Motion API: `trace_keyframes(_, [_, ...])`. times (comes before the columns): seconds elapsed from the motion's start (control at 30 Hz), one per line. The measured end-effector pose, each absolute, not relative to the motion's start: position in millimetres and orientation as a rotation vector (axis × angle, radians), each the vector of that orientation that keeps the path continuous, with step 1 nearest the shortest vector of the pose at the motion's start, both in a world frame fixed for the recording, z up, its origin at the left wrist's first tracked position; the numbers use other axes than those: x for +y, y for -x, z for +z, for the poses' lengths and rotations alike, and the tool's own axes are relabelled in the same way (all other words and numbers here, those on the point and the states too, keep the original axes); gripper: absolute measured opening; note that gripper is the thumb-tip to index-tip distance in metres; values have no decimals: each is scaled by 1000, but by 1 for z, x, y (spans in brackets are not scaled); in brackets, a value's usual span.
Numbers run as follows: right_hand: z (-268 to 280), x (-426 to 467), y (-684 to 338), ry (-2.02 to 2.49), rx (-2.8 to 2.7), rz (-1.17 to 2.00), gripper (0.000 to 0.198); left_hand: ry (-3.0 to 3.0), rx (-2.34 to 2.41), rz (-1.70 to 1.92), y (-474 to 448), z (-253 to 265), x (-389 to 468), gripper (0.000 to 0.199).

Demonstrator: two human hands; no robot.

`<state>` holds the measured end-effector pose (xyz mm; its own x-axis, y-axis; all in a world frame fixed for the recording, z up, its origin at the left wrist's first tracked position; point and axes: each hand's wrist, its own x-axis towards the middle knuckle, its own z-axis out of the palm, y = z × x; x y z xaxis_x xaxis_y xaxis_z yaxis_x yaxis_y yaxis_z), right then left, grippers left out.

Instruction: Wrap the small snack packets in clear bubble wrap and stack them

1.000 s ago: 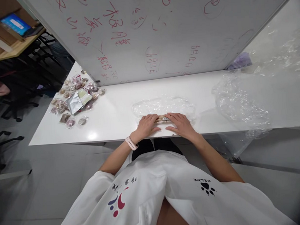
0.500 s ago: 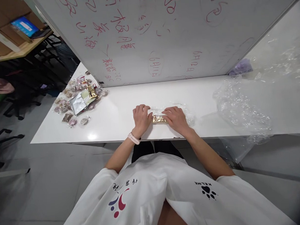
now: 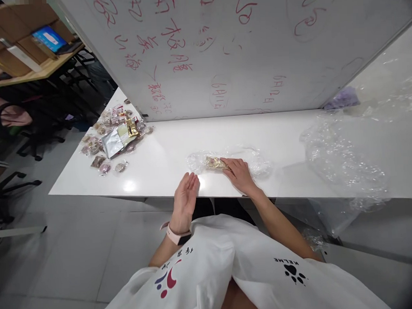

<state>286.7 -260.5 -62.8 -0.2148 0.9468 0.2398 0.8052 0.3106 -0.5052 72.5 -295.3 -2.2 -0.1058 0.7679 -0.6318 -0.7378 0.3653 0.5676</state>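
White tabletop (image 3: pixel 171 147) carrying one gold packet (image 3: pixel 213 163), two hands and several groups of wrapped goods. The gold packet lies near the middle of the front edge, on one rumpled piece of clear plastic wrap (image 3: pixel 261 163) that extends past both its ends. The right hand (image 3: pixel 240 175) closes over the packet's right end, pinching it between fingers and thumb. The left hand (image 3: pixel 186 194), holding nothing, is at the front edge, well apart from the packet, its fingers extended side by side and its palm turned inward; one pale pink wristband (image 3: pixel 178 235) encircles its wrist. Toward the left end lies a heap of small wrapped pieces (image 3: pixel 92 145), too crowded to count; upon it rest one silver-and-green pouch (image 3: pixel 115 141) and one gold sachet (image 3: pixel 132 127). Three pieces, one brown (image 3: pixel 97 161), one pinkish (image 3: pixel 105 168) and one greyish (image 3: pixel 121 166), form a row on the heap's front side. Toward the right end, one mass of clear plastic sheeting (image 3: pixel 342 157) spills over the front edge, with one purple bundle (image 3: pixel 343 97) near the back edge. One whiteboard (image 3: pixel 249 57), marked in red, stands along the back edge.
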Motion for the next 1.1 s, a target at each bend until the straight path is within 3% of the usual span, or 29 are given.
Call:
trace_keyframes(0.13, [-63, -262, -288, 1512, -2105, 395, 45, -182, 1033, 1011, -87, -12, -284, 4])
trace_keyframes(0.3, [-64, -264, -289, 1428, -2215, 397, 45, -621, 1210, 1119, -103, -22, -241, 25])
trace_keyframes(0.43, [-71, -262, -288, 1414, -2226, 348, 43, -1485, 1421, 1040, -120, -36, -247, 47])
trace_keyframes(0.6, [-65, -263, -285, 1306, -2183, 295, 31, -2451, 1553, 530, -129, -53, -264, 58])
trace_keyframes(0.73, [-47, -303, -291, 1380, -1831, 80, 25, -2594, 1599, 394, -126, -58, -261, 56])
trace_keyframes(0.87, [-47, -352, -314, 1872, -1510, -164, 26, -2577, 1614, 377, -124, -59, -259, 55])
trace_keyframes(0.97, [-56, -353, -325, 2069, -1573, -162, 34, -2571, 1594, 371, -125, -58, -259, 54])
trace_keyframes(1.1, [-60, -310, -312, 1785, -1669, -9, 44, -2566, 1591, 405, -125, -59, -259, 52])
